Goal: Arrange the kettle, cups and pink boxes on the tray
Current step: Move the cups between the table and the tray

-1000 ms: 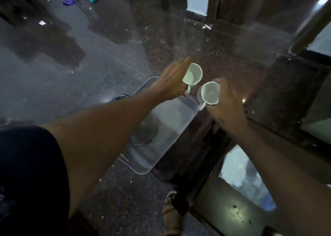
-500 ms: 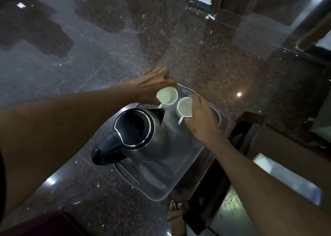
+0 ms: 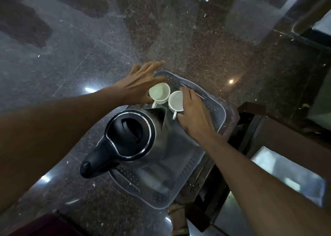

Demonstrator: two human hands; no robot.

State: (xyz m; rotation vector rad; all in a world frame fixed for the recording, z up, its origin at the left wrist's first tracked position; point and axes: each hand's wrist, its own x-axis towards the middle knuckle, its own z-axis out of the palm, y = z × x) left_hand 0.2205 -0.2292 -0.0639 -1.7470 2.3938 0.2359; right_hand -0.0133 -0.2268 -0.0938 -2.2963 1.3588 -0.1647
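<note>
Cups are seen side by side at the far end of the tray (image 3: 217,114), and they touch or nearly touch each other. Both cups are white and are shown from above, with nothing to be seen inside. The left cup (image 3: 159,92) is held by the left hand (image 3: 141,85). The thumb is tucked against the near side of that cup, and the other fingers are stretched out long and flat past it, over the far rim of the tray. The right cup (image 3: 176,100) is held by the right hand (image 3: 192,115). Its fingers are curled around the right side of the cup, and the thumb is placed beside the small white handle, which points toward the person. Whether the cups are resting on the tray or are lifted just above it cannot be told.

The tray is clear grey plastic with rows of small holes along its edges. It is set on a dark speckled stone counter (image 3: 89,57), with its right side past the counter edge.

The kettle (image 3: 130,139) is stood upright on the near half of the tray. It is made of shiny metal with a black lid and a black handle. The handle is pointed toward the person and to the left, and the spout is pointed at the cups. The spout tip is just beside the cup handles.

A sandalled foot (image 3: 179,223) is seen on the floor below.
</note>
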